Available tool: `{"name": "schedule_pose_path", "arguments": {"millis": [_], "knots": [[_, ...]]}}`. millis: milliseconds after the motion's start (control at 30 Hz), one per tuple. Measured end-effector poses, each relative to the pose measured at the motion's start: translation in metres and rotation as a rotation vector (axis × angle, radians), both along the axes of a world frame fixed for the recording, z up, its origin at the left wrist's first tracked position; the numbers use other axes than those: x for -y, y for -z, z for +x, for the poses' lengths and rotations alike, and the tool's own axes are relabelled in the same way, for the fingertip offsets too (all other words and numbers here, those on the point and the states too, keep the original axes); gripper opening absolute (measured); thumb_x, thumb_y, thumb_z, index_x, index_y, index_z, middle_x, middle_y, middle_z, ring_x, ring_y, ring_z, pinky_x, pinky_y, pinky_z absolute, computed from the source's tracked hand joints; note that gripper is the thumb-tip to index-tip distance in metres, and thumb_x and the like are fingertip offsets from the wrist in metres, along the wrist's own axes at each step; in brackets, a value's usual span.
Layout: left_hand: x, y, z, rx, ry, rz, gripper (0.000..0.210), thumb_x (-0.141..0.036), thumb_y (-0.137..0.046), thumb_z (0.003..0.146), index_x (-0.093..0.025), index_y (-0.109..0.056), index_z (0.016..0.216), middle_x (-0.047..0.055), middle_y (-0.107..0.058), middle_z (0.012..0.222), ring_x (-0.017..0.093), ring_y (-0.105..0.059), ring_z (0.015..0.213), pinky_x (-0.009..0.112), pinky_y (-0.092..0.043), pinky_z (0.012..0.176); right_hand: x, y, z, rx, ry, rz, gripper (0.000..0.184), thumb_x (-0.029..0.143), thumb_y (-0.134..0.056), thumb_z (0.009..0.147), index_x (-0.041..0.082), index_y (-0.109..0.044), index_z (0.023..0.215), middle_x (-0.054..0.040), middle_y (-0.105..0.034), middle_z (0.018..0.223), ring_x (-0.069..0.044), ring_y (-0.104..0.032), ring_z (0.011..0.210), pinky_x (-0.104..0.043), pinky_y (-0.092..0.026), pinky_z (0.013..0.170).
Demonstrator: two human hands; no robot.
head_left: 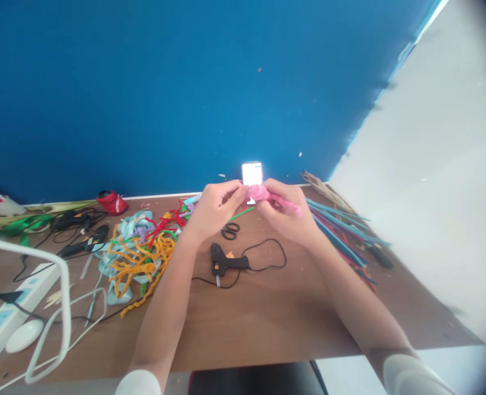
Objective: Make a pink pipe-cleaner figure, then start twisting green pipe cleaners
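Both hands are raised over the back of the table, in front of a lit phone [252, 173]. My left hand [218, 208] pinches the left end of a bunched pink pipe cleaner [259, 192] between thumb and fingers. From the other side, my right hand [288, 211] is closed on the same fuzzy piece, and its stem-like tail lies across that hand. How the pink piece is shaped inside the fingers is partly hidden. Below the hands, a black hot glue gun [226, 263] lies on the table, with black scissors [230, 231] just behind it.
Blue and other coloured pipe cleaners [341, 236] lie at the right. On the left are a heap of yellow pipe cleaners [144, 263] with pale blue ribbon, a red roll [111, 202], a white power strip [18, 307] and a white curved frame [65, 307]. A blue wall [164, 99] rises behind.
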State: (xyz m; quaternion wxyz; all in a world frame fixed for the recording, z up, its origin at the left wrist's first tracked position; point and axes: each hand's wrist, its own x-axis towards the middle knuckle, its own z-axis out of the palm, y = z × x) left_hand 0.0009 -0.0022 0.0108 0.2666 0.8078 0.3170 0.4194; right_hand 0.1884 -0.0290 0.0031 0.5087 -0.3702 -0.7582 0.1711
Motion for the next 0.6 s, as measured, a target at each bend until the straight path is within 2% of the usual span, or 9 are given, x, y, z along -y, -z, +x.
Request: {"name": "schedule_pose_path", "arguments": {"millis": [100, 167, 233, 267, 333, 467, 533, 600], "knots": [[-0.001, 0.003, 0.003, 0.135, 0.09, -0.189, 0.042, -0.056, -0.06, 0.091, -0.017, -0.063, 0.078, -0.001, -0.058, 0.064, 0.009, -0.047, 0.054, 0.024, -0.034, 0.05, -0.005, 0.005, 0.003, 0.213, 0.097, 0.215, 0.008, 0.018, -0.054, 0.088, 0.02, -0.062, 0.089, -0.0007, -0.061, 0.076, -0.014, -0.049, 0.067, -0.028, -0.036, 0.064], [-0.002, 0.004, 0.005, 0.173, 0.114, -0.231, 0.042, -0.058, -0.064, 0.088, -0.017, -0.064, 0.083, -0.001, -0.058, 0.065, 0.009, -0.045, 0.052, 0.023, -0.034, 0.048, -0.008, 0.008, 0.006, 0.308, 0.139, 0.296, 0.012, 0.022, -0.051, 0.092, 0.019, -0.063, 0.091, -0.0033, -0.062, 0.077, -0.016, -0.05, 0.071, -0.03, -0.037, 0.067], [-0.003, 0.005, 0.006, 0.139, 0.094, -0.169, 0.039, -0.055, -0.063, 0.09, -0.017, -0.065, 0.086, 0.0, -0.061, 0.07, 0.009, -0.048, 0.056, 0.024, -0.036, 0.051, -0.01, 0.009, 0.008, 0.347, 0.168, 0.319, 0.014, 0.021, -0.05, 0.091, 0.019, -0.063, 0.085, -0.003, -0.058, 0.071, -0.016, -0.046, 0.068, -0.031, -0.034, 0.066], [-0.003, 0.005, 0.006, 0.098, 0.066, -0.083, 0.035, -0.052, -0.061, 0.093, -0.017, -0.065, 0.087, 0.0, -0.062, 0.073, 0.01, -0.05, 0.06, 0.024, -0.038, 0.055, -0.009, 0.008, 0.007, 0.335, 0.166, 0.298, 0.014, 0.02, -0.051, 0.089, 0.019, -0.062, 0.082, -0.0019, -0.056, 0.068, -0.015, -0.044, 0.065, -0.031, -0.033, 0.064], [-0.003, 0.005, 0.007, 0.009, 0.008, 0.168, 0.028, -0.041, -0.057, 0.098, -0.018, -0.064, 0.084, 0.001, -0.063, 0.078, 0.011, -0.053, 0.069, 0.025, -0.041, 0.063, -0.008, 0.007, 0.005, 0.216, 0.093, 0.175, 0.012, 0.018, -0.052, 0.086, 0.019, -0.059, 0.076, 0.001, -0.05, 0.064, -0.013, -0.039, 0.061, -0.03, -0.031, 0.062], [-0.003, 0.009, 0.007, -0.061, -0.041, 0.663, 0.017, -0.022, -0.056, 0.098, -0.019, -0.06, 0.083, 0.003, -0.065, 0.081, 0.014, -0.057, 0.079, 0.028, -0.044, 0.072, -0.002, 0.005, -0.006, -0.363, -0.192, -0.309, 0.019, 0.028, -0.055, 0.086, 0.021, -0.05, 0.07, 0.0058, -0.036, 0.061, -0.009, -0.027, 0.054, -0.027, -0.026, 0.052], [-0.003, 0.013, 0.007, -0.074, -0.088, 0.826, 0.011, -0.017, -0.057, 0.097, -0.02, -0.06, 0.087, 0.004, -0.068, 0.085, 0.015, -0.058, 0.082, 0.029, -0.045, 0.074, 0.001, 0.004, -0.011, -0.548, -0.377, -0.575, 0.023, 0.031, -0.058, 0.084, 0.023, -0.045, 0.066, 0.0087, -0.024, 0.057, -0.009, -0.02, 0.049, -0.027, -0.02, 0.048], [-0.004, 0.016, 0.006, -0.079, -0.134, 0.911, 0.008, -0.016, -0.058, 0.096, -0.022, -0.062, 0.092, 0.004, -0.07, 0.09, 0.016, -0.058, 0.084, 0.029, -0.046, 0.075, 0.002, 0.003, -0.013, -0.609, -0.478, -0.693, 0.024, 0.032, -0.059, 0.082, 0.023, -0.045, 0.066, 0.0096, -0.02, 0.056, -0.009, -0.018, 0.048, -0.028, -0.018, 0.047]]}}
